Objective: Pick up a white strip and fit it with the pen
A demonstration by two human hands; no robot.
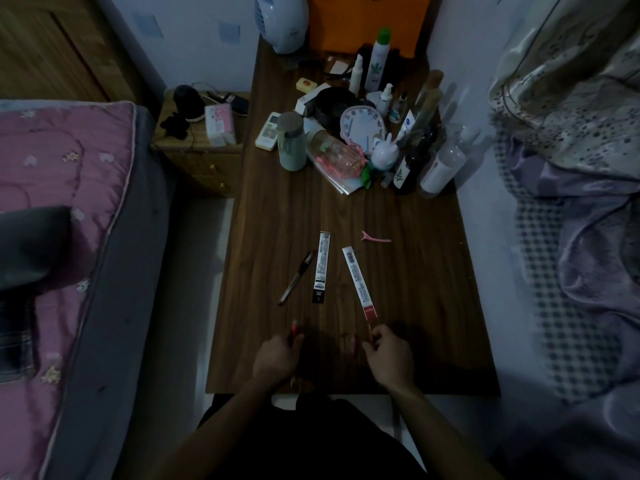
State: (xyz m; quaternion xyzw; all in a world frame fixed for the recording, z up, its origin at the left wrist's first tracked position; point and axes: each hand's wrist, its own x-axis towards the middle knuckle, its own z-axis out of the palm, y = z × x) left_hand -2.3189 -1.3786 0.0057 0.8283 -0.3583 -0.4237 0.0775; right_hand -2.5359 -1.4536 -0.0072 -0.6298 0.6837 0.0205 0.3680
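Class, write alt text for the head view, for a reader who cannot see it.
At the near edge of a dark wooden table, the left hand grips a red pen and the right hand pinches a thin refill. Beyond lie two long packets, a black pen and a pink clip; bottles crowd the far end.

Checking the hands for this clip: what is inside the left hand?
A red pen sticks out above the left hand, whose fingers curl round it. The rest of the pen is covered by the hand. The right hand pinches a thin refill near the red-ended packet.
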